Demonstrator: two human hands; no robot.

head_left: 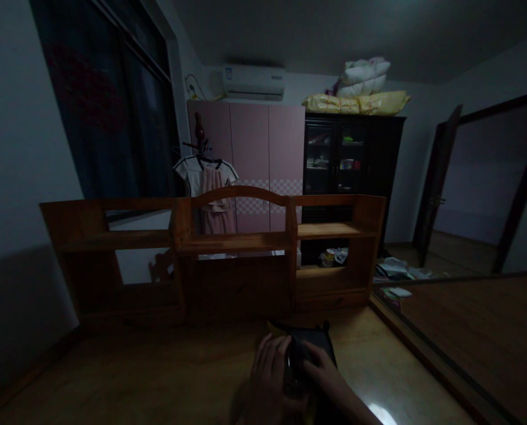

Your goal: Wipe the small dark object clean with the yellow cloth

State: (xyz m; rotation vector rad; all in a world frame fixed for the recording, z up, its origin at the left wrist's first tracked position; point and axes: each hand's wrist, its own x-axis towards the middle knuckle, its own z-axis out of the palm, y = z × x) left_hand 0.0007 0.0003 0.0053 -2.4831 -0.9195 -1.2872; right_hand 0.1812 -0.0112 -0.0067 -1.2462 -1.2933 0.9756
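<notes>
grips a small dark object (295,370) with left hand (268,372) and right hand (326,370), fingers curled round it. holds it over a black pouch (315,339) on the wooden desk (157,372).

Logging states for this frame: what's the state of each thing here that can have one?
Left hand: closed on dark item
Right hand: closed on the same item
Dark item: held on the desk, too dim to identify
Door: open
Wardrobe: doors shut
Cabinet: glass doors shut
Dress: hanging
Air conditioner: on or off, cannot tell
</notes>
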